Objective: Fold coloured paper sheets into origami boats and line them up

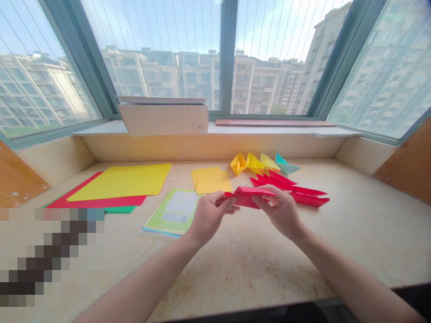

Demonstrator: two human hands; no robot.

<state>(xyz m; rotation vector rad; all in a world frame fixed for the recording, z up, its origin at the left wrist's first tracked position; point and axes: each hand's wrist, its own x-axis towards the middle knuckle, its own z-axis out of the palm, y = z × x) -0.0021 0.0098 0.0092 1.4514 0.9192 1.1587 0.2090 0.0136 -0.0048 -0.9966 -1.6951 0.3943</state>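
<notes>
Between my two hands, above the stone counter, is a folded piece of red paper (248, 197). My left hand (215, 208) pinches its left end between thumb and fingers. At the other end, my right hand (278, 208) grips it the same way, with the thumb along the near side. Just behind and to the right lie several red folded paper pieces (310, 197), partly covered by my right hand. Beyond them stand yellow paper boats (255, 163) and a teal paper boat (286, 165).
Large yellow sheets (124, 179) lie over red and green ones at the left. A stack of small orange-yellow sheets (212, 179) and a packet of paper (171, 211) are nearer the middle. A white box (164, 119) sits on the window ledge (225, 130).
</notes>
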